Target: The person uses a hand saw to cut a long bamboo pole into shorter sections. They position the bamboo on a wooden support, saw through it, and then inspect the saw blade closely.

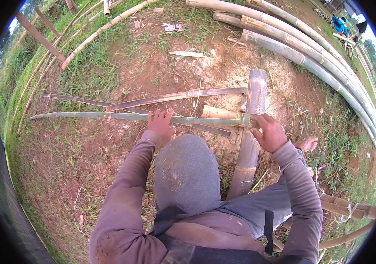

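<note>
Left hand open, flat on green bamboo strip; right hand gripping strip's end (over thick pole).

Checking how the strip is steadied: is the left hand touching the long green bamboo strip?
Touching. The head view shows the left hand with its fingers laid over the long green bamboo strip, no gap between them.

Open dirt beyond strips (knee near)
</note>
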Motion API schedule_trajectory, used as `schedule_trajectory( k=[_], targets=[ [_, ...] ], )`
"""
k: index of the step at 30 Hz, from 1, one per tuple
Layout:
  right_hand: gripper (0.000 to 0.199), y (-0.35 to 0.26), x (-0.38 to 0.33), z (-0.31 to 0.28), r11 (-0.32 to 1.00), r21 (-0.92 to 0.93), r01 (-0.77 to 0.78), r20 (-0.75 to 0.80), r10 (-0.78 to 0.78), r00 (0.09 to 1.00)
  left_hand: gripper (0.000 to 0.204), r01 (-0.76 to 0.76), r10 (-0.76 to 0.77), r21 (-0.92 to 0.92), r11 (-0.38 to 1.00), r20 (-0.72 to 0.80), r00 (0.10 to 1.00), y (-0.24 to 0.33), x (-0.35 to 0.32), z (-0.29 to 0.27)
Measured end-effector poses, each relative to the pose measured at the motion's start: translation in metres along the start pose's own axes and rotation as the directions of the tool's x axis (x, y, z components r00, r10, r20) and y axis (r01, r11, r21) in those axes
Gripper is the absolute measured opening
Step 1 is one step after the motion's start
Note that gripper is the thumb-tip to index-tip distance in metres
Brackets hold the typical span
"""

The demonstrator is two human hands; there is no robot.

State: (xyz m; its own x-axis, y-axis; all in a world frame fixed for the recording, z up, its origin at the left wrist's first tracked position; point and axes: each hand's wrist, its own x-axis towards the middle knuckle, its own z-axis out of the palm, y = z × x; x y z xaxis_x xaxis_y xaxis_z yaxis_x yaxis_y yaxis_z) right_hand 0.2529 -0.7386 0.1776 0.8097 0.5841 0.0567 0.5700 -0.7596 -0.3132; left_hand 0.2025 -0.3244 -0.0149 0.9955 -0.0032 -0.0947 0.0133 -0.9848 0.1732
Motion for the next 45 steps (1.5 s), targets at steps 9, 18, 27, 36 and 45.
schedule_trajectory(
  k=[9,18,27,36,45],
  targets=[
    [0.049,0.02,0.007,0.076,0.986,0.022,0.166,0.31,-0.165,0.936,0.084,-0.062,0.075,-0.043,0.997,0.523,0.849,-0.006,0.027,-0.057],
    [0.041,0.098,-0.08,0.038,0.997,-0.082,-0.013,0.39,0.044,0.92,0.056,-0.691,0.813,-0.449,0.567,0.171,0.557,0.171,0.106,-0.171],
    [0.045,0.144,-0.152,0.028,0.909,-0.321,-0.265,0.545,0.406,0.734,0.074,-0.198,0.964,-0.978,-0.071,-0.016,-0.265,0.411,-0.089,-0.293],
    [0.039,0.156,-0.232,0.034,0.839,-0.369,-0.401,0.498,0.542,0.677,0.069,0.061,0.959,-0.991,-0.116,-0.128,-0.253,0.462,-0.169,-0.253],
    [0.036,0.138,-0.253,0.031,0.824,-0.279,-0.493,0.363,0.566,0.74,0.059,0.08,0.905,-0.995,-0.062,-0.09,-0.416,0.471,-0.206,-0.294]
  ],
)
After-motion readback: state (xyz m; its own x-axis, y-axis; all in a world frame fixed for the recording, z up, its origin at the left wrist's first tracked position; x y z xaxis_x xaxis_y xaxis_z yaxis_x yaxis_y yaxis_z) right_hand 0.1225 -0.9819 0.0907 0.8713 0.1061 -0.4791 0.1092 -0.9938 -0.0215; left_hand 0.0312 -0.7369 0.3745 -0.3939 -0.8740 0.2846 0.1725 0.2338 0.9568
